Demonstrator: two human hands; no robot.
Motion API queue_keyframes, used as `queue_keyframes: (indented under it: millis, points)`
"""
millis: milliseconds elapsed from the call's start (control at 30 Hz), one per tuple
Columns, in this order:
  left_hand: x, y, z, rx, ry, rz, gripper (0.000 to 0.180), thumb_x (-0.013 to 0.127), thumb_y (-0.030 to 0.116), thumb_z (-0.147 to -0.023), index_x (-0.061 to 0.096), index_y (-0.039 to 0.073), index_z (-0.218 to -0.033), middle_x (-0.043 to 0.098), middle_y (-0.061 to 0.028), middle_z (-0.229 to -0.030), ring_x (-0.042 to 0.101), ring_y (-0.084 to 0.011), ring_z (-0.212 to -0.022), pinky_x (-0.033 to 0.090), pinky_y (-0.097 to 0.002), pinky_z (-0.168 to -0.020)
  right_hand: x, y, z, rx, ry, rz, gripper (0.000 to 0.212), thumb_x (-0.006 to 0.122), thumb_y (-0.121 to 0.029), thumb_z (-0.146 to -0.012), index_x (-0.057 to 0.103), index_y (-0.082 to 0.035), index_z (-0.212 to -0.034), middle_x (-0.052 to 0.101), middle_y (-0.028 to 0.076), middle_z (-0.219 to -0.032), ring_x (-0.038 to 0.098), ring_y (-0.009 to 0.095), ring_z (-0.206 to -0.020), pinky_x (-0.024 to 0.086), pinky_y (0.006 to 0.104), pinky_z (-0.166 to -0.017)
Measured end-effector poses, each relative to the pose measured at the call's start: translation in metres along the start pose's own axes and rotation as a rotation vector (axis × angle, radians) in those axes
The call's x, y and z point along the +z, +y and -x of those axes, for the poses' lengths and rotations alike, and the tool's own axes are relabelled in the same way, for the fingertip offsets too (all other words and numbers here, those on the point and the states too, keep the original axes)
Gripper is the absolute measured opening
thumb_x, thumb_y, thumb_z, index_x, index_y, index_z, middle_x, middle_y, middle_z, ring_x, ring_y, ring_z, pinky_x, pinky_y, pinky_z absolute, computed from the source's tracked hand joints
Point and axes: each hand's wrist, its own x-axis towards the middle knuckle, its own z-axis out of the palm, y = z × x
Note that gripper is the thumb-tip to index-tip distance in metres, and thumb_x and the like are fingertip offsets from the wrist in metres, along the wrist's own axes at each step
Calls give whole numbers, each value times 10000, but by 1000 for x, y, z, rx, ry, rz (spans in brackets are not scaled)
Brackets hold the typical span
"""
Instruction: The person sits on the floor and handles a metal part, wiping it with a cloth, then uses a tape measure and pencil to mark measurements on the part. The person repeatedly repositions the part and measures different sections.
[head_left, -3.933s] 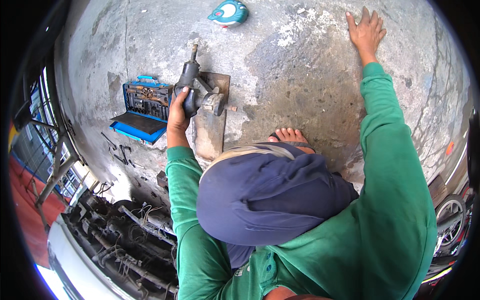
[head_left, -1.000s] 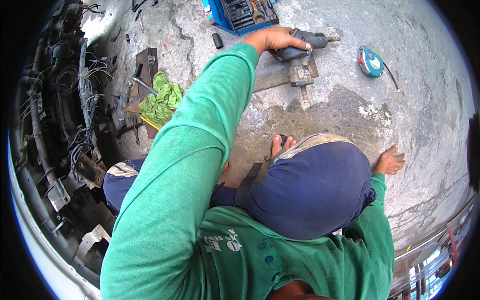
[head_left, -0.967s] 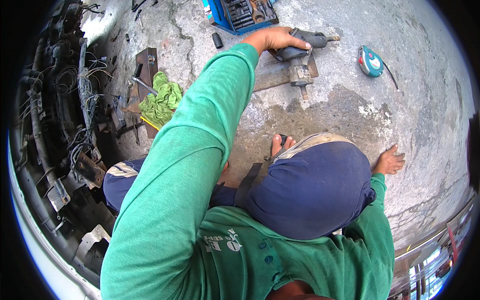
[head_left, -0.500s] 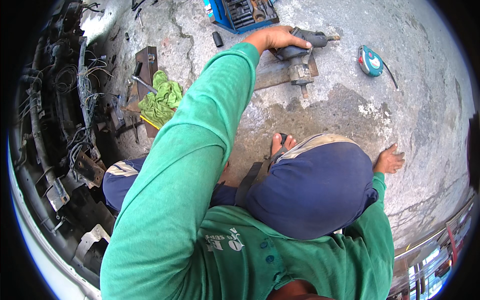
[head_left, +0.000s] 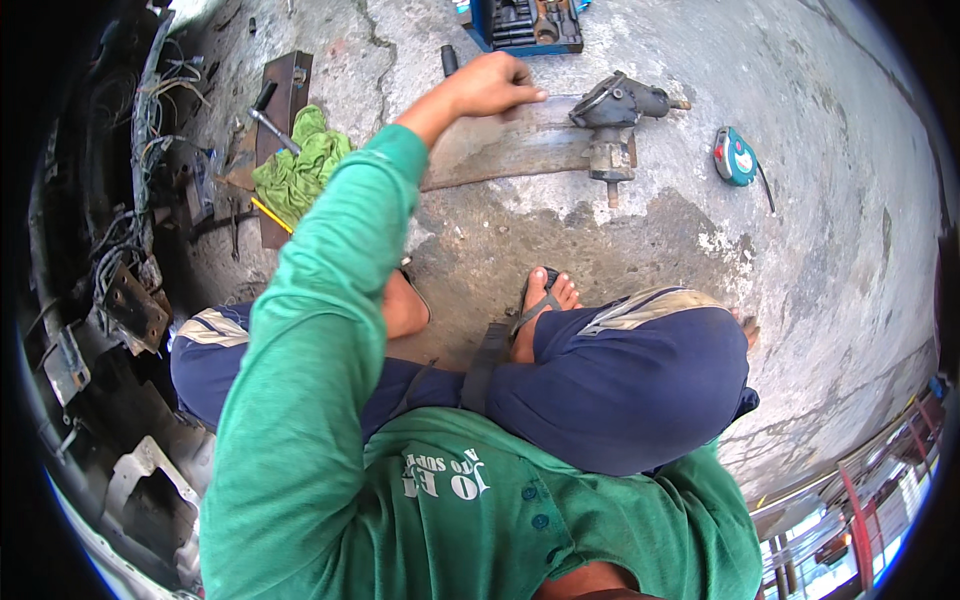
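My left hand [head_left: 492, 86] hovers over a flat metal plate [head_left: 510, 158], its thumb stretched out and its fingers loosely bent, with nothing seen in it. To its right, apart from it, a greasy metal gearbox [head_left: 615, 112] with stub shafts at its side and bottom lies on the plate's end. Just beyond the hand, a black socket [head_left: 449, 60] stands on the concrete. Only the fingers of my right hand [head_left: 749, 327] show past my bent knee; they seem to rest on the floor, and the remainder is hidden.
A blue case of sockets [head_left: 530, 28] sits at the far edge. On the left, a green rag [head_left: 303, 168] and a ratchet [head_left: 273, 130] lie on a rusty steel piece [head_left: 287, 80], near a wired vehicle frame [head_left: 150, 150]. A teal tape measure [head_left: 736, 157] is at right.
My left hand has let go of the gearbox and moved left. The gearbox stays on the plate. More of my right hand is now hidden behind my knee.
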Motion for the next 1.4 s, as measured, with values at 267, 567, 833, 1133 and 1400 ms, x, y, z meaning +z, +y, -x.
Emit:
queue_keyframes:
  millis: [267, 567, 833, 1133, 1400]
  points:
    - [-64, -53, 88, -2, 31, -261, 386, 701, 51, -880, 667, 41, -1264, 749, -146, -891, 741, -299, -775, 579, -443, -754, 22, -168, 189, -238, -163, 215, 779, 507, -584, -1016, 470, 23, -1502, 440, 331, -1519, 443, 491, -1387, 329, 547, -1176]
    - [-86, -32, 95, -12, 17, -513, 462, 772, 139, -836, 668, 53, -1278, 755, -188, -1026, 718, -370, -998, 557, -463, -890, 69, -264, 307, -246, -280, 130, 805, 473, -628, -1011, 502, 30, -1473, 496, 302, -1487, 486, 464, -1364, 363, 525, -1158]
    - [-23, -61, 26, -269, -277, -417, 453, 824, 272, -849, 722, 4, -1199, 765, -198, -1055, 728, -386, -1003, 576, -475, -870, 64, -289, 289, -270, -418, 239, 727, 433, -549, -1047, 501, 35, -1476, 541, 278, -1464, 541, 405, -1340, 416, 490, -1134]
    - [21, -33, -43, 3, -224, -293, 378, 763, 317, -914, 743, 84, -1211, 746, -120, -1181, 733, -315, -970, 579, -487, -825, -252, -249, -78, -479, -602, 287, 679, 755, -383, -946, 552, 27, -1448, 635, 253, -1387, 641, 315, -1254, 489, 391, -1062]
    - [-17, -16, -27, -87, -265, -259, 371, 777, 326, -906, 771, 65, -1170, 763, -172, -1149, 745, -304, -992, 590, -479, -819, -405, -442, -124, -898, -273, 566, 613, 606, -426, -1038, 508, -52, -1514, 601, 179, -1454, 553, 325, -1363, 400, 399, -1164]
